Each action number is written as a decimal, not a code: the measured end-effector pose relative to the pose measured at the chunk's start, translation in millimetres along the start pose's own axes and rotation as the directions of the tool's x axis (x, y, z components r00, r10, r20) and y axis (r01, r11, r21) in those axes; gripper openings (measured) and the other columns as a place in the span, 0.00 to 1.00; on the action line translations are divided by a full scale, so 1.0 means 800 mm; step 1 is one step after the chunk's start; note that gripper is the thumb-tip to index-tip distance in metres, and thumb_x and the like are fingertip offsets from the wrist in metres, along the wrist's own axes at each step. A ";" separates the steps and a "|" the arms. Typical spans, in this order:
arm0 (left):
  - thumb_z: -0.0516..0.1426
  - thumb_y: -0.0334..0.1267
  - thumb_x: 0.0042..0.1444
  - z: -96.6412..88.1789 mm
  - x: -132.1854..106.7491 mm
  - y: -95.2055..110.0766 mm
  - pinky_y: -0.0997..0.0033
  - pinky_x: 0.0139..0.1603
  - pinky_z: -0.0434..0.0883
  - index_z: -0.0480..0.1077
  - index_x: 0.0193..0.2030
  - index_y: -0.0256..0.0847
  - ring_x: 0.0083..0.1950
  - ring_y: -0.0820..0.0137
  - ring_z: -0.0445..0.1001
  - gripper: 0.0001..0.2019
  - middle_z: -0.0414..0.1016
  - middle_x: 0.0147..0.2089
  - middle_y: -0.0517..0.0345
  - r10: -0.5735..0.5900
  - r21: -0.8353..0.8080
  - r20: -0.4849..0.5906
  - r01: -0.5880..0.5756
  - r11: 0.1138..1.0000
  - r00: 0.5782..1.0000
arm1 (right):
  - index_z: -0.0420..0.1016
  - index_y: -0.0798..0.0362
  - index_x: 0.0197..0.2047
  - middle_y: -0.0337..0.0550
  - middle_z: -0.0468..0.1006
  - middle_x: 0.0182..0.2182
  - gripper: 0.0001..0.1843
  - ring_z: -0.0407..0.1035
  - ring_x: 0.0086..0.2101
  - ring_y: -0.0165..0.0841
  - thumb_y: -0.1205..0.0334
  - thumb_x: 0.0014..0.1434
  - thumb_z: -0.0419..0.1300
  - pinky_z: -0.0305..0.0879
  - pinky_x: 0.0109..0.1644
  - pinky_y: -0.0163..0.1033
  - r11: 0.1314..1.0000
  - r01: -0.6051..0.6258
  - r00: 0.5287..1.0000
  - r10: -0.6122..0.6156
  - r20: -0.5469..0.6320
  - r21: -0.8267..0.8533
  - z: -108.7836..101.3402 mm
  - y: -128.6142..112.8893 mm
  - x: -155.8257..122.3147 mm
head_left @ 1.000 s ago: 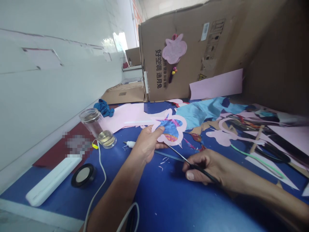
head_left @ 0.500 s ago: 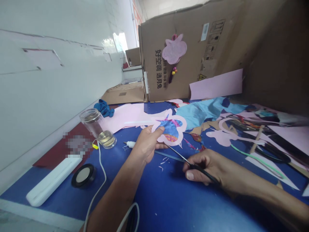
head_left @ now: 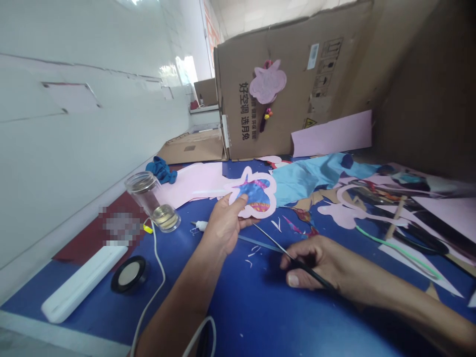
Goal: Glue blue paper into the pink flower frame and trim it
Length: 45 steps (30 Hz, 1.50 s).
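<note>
Between thumb and fingers, my left hand (head_left: 225, 221) pinches a flower-like pink paper cutout (head_left: 267, 210) with a patch of blue patterned fabric (head_left: 257, 191) in its middle. My right hand (head_left: 316, 263) is closed round the black handles of a pair of scissors (head_left: 273, 241). The blades point up and left, their tips just below the cutout's lower edge and apart from it; they look closed together. Thin white paper snippets (head_left: 276, 224) lie on the blue table (head_left: 253, 302) below. A white-bodied tool with a pointed tip (head_left: 201, 225) lies left of my left wrist.
On the left stand a glass jar (head_left: 148, 198), a white bar (head_left: 85, 282), a black round lid (head_left: 129, 274) and a white cable (head_left: 159, 263). Light blue cloth (head_left: 305, 178) and paper scraps lie behind and right. A large cardboard box (head_left: 297, 64) rises at the back.
The cutout in my left hand has turned and shifted slightly left, away from the scissors. The scissor blades have closed, and a V-shaped paper snippet now lies on the table.
</note>
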<state>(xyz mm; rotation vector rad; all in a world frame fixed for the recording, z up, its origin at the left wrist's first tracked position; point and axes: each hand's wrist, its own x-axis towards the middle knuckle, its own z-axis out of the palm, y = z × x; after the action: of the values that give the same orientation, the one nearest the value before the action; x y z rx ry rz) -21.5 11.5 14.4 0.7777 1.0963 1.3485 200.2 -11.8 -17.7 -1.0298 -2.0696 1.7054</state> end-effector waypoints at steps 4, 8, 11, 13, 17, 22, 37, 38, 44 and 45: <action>0.63 0.34 0.63 -0.002 0.003 0.000 0.64 0.39 0.81 0.74 0.48 0.37 0.38 0.63 0.84 0.08 0.85 0.45 0.44 0.027 -0.040 -0.033 -0.028 0.999 0.999 | 0.83 0.54 0.41 0.32 0.60 0.22 0.27 0.49 0.25 0.27 0.37 0.53 0.74 0.44 0.27 0.34 0.998 0.037 0.999 -0.037 -0.005 0.049 0.001 -0.001 -0.003; 0.66 0.34 0.59 -0.004 0.005 -0.004 0.62 0.43 0.80 0.75 0.48 0.38 0.41 0.61 0.84 0.11 0.85 0.47 0.44 0.040 -0.101 -0.044 -0.045 0.994 0.998 | 0.85 0.54 0.48 0.36 0.67 0.23 0.34 0.57 0.25 0.29 0.33 0.53 0.71 0.50 0.28 0.35 0.994 0.076 0.984 -0.062 -0.167 0.080 -0.003 -0.001 -0.006; 0.67 0.33 0.57 -0.002 0.004 -0.009 0.58 0.46 0.80 0.76 0.47 0.38 0.43 0.59 0.84 0.11 0.85 0.47 0.44 0.030 -0.155 -0.027 -0.034 0.987 0.999 | 0.87 0.52 0.50 0.41 0.74 0.27 0.32 0.66 0.30 0.36 0.33 0.55 0.69 0.60 0.32 0.37 0.991 0.132 0.914 -0.132 -0.383 -0.027 -0.008 -0.004 -0.007; 0.67 0.32 0.57 0.001 0.002 -0.013 0.56 0.48 0.79 0.77 0.47 0.38 0.44 0.58 0.84 0.11 0.85 0.47 0.44 0.018 -0.184 0.011 -0.016 0.983 1.000 | 0.88 0.49 0.49 0.43 0.80 0.33 0.28 0.71 0.36 0.41 0.36 0.56 0.70 0.67 0.39 0.41 0.979 0.176 0.858 -0.202 -0.473 -0.100 -0.009 -0.009 -0.007; 0.68 0.33 0.55 0.008 -0.001 -0.022 0.59 0.48 0.77 0.79 0.44 0.36 0.42 0.61 0.83 0.10 0.85 0.43 0.46 -0.018 -0.217 0.083 0.035 0.975 0.996 | 0.87 0.46 0.51 0.44 0.83 0.41 0.24 0.74 0.45 0.46 0.40 0.59 0.70 0.70 0.49 0.45 0.960 0.250 0.805 -0.277 -0.524 -0.124 -0.005 -0.018 -0.006; 0.70 0.34 0.53 0.009 0.000 -0.030 0.68 0.42 0.74 0.80 0.40 0.34 0.39 0.66 0.80 0.09 0.84 0.39 0.49 -0.041 -0.196 0.040 0.048 0.980 0.998 | 0.87 0.47 0.51 0.48 0.82 0.44 0.23 0.74 0.46 0.47 0.40 0.64 0.65 0.71 0.50 0.49 0.952 0.188 0.777 -0.295 -0.556 -0.241 -0.005 -0.014 -0.003; 0.66 0.32 0.57 0.020 -0.013 -0.022 0.72 0.33 0.77 0.81 0.39 0.32 0.30 0.70 0.78 0.05 0.82 0.34 0.48 -0.145 0.035 0.164 0.141 0.989 0.976 | 0.86 0.48 0.49 0.41 0.79 0.34 0.23 0.69 0.28 0.34 0.39 0.63 0.65 0.66 0.32 0.39 0.969 0.238 0.733 -0.220 -0.643 -0.061 -0.025 -0.010 0.000; 0.66 0.31 0.57 0.020 -0.013 -0.022 0.73 0.33 0.77 0.81 0.39 0.31 0.30 0.70 0.78 0.06 0.82 0.34 0.47 -0.157 0.056 0.170 0.150 0.987 0.973 | 0.85 0.49 0.49 0.40 0.77 0.32 0.24 0.68 0.28 0.33 0.39 0.62 0.65 0.65 0.31 0.38 0.969 0.244 0.733 -0.208 -0.648 -0.035 -0.026 -0.010 0.000; 0.67 0.32 0.57 0.019 -0.014 -0.023 0.72 0.36 0.78 0.82 0.42 0.30 0.33 0.68 0.81 0.08 0.85 0.37 0.42 -0.176 0.083 0.165 0.165 0.983 0.970 | 0.85 0.50 0.53 0.42 0.76 0.34 0.28 0.69 0.31 0.36 0.38 0.61 0.66 0.66 0.33 0.39 0.972 0.231 0.679 -0.199 -0.707 -0.052 -0.024 -0.012 -0.001; 0.67 0.32 0.57 0.019 -0.014 -0.023 0.71 0.38 0.78 0.82 0.42 0.30 0.34 0.67 0.82 0.08 0.85 0.38 0.41 -0.158 0.057 0.148 0.151 0.987 0.976 | 0.85 0.50 0.54 0.43 0.77 0.35 0.28 0.70 0.33 0.37 0.38 0.60 0.66 0.67 0.34 0.39 0.972 0.225 0.647 -0.206 -0.734 -0.075 -0.023 -0.013 -0.002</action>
<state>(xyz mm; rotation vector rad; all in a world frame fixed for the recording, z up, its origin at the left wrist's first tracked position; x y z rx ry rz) 0.8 0.6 4.2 0.7980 1.0472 1.1184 208.9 0.5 -2.8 -1.1528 -1.5327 0.9333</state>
